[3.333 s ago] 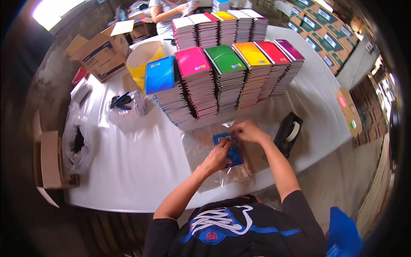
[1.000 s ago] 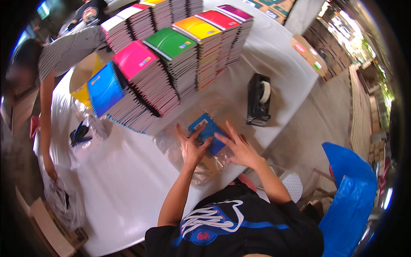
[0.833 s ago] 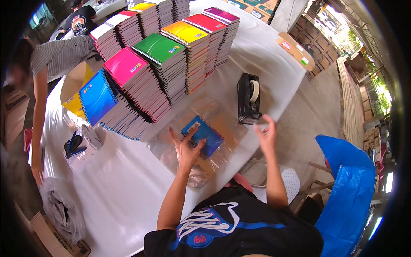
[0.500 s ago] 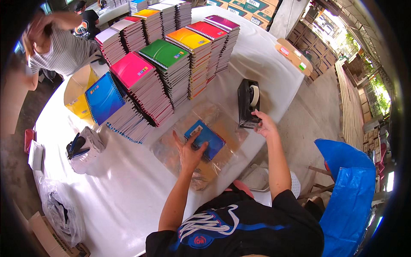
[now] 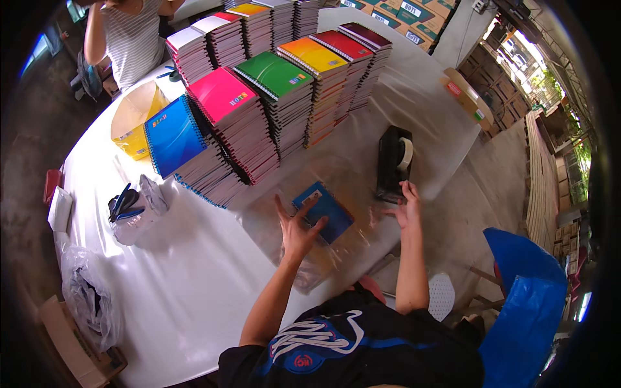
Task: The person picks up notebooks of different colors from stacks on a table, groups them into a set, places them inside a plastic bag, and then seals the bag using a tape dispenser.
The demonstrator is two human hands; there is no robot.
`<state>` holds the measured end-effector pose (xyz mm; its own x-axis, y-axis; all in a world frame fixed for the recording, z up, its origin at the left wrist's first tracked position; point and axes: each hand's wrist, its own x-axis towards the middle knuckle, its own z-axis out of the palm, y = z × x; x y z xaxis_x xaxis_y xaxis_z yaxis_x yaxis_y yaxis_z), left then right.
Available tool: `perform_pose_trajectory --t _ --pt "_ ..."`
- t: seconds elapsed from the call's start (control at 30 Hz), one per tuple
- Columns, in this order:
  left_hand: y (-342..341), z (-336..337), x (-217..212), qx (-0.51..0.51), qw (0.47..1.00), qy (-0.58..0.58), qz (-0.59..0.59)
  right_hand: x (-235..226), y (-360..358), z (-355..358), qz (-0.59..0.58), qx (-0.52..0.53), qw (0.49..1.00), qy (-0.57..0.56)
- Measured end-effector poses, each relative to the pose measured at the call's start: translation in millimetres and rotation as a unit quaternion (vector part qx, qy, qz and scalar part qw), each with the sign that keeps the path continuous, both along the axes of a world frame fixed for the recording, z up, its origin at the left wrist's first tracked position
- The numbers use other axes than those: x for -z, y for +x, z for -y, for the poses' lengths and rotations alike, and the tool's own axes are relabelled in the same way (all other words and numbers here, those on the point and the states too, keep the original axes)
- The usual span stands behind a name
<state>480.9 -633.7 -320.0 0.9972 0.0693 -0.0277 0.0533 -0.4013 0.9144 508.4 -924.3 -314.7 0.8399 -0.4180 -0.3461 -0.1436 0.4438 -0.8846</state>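
Note:
A small blue spiral notebook [image 5: 333, 218] lies on a clear plastic sheet or bag [image 5: 262, 223], with brown showing through around it. My left hand [image 5: 300, 234] rests on the notebook's left part, fingers spread. I cannot tell whether the plastic also covers the notebook. To its right stands a black tape dispenser [image 5: 390, 165] with a roll of tape [image 5: 405, 154]. My right hand [image 5: 409, 210] is at the dispenser's near end, with index finger and thumb apart; any tape on the fingertips is too small to make out.
Tall stacks of spiral notebooks, including pink [image 5: 223, 94] and green [image 5: 273, 72], stand at the back of the white-covered table [image 5: 194, 284]. At left are a wrapped holder with scissors [image 5: 129, 216], a yellow box [image 5: 132, 139] and a plastic bag [image 5: 90, 297]. Another person [image 5: 132, 42] stands beyond.
The view has shifted, so the table's things sit further right. My right hand stays by the dispenser, its thumb now stretched left. The left hand stays on the notebook. The other person's arms have moved.

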Motion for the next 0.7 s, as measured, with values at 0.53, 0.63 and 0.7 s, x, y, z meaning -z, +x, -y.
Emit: perform_pose_trajectory --t 0.53,0.63,0.7 --pt "-1.4 1.8 -1.8 -0.020 1.000 0.015 0.009 15.5 -36.1 6.3 0.029 0.111 0.712 -0.693" --pt "-1.6 2.6 1.8 -0.001 0.999 0.041 0.029 2.1 -49.5 21.1 0.087 0.068 0.684 -0.721" --pt "-3.3 -0.8 2.7 -0.003 0.999 0.051 0.016 -68.7 -35.8 -46.7 -0.047 -0.152 0.885 -0.437"
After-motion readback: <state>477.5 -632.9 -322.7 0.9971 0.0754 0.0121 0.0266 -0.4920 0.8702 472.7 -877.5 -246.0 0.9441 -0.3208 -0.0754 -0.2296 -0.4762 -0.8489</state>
